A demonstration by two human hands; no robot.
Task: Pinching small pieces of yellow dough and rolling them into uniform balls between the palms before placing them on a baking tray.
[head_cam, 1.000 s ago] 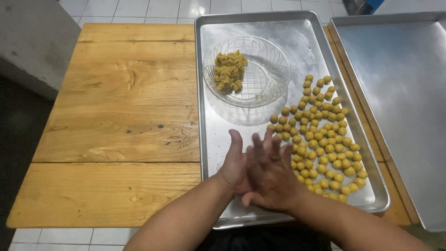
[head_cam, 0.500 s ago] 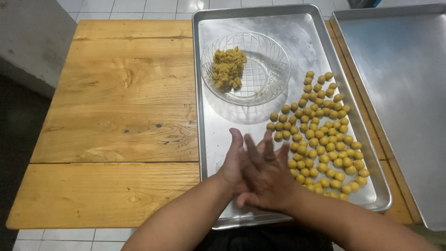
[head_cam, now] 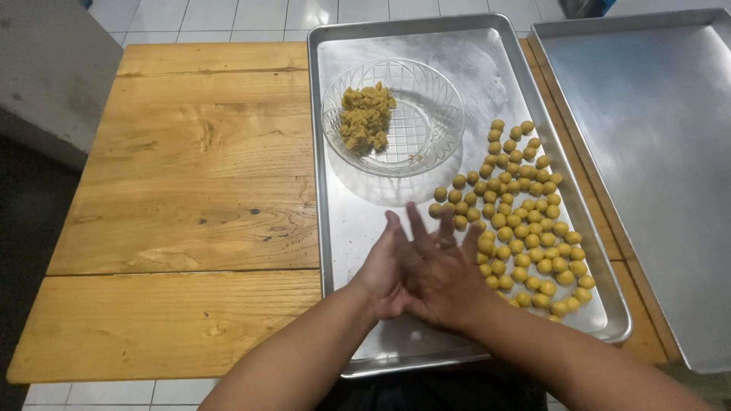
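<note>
The dough balls lie clustered on the metal tray, just right of the hands. The left hand and right hand are pressed palm to palm, fingers straight; anything between them is hidden.

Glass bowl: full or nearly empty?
Nearly empty: the glass bowl holds one small dough clump at its left; the rest is bare.
</note>
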